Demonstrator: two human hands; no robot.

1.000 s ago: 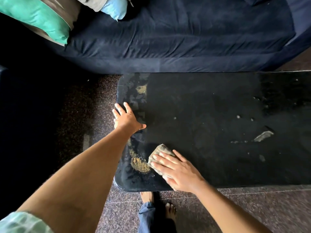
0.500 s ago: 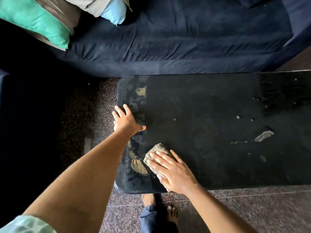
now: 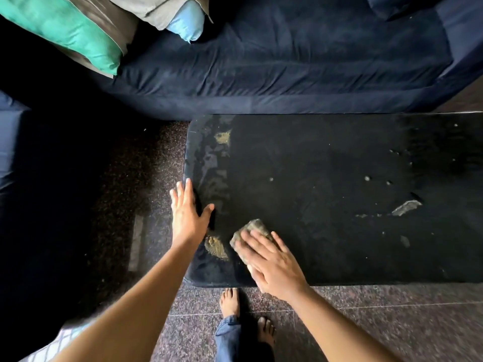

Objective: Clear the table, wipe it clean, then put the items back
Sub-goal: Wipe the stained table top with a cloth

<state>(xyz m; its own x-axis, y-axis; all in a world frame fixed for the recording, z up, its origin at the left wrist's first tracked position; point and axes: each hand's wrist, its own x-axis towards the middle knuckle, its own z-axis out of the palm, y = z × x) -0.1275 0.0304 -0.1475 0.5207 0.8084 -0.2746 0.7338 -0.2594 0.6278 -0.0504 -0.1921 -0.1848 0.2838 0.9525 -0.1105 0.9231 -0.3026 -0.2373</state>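
Note:
A black low table (image 3: 326, 158) fills the middle and right of the view. My right hand (image 3: 271, 262) presses flat on a folded greyish cloth (image 3: 248, 229) near the table's front left corner. My left hand (image 3: 187, 211) lies with straight fingers at the table's left edge, thumb out over the top. A yellowish smear (image 3: 215, 246) sits between the two hands, and another (image 3: 222, 137) near the far left corner. Pale specks and a grey scrap (image 3: 406, 207) lie on the right part of the top.
A dark blue sofa (image 3: 287, 61) runs along the far side of the table, with green (image 3: 60, 30) and light blue (image 3: 187, 22) cushions at its left end. Speckled stone floor (image 3: 379, 322) lies in front. My bare feet (image 3: 230, 301) stand at the table's front edge.
My right hand has slid the cloth a little leftwards along the front of the table. My left hand has stayed at the left edge.

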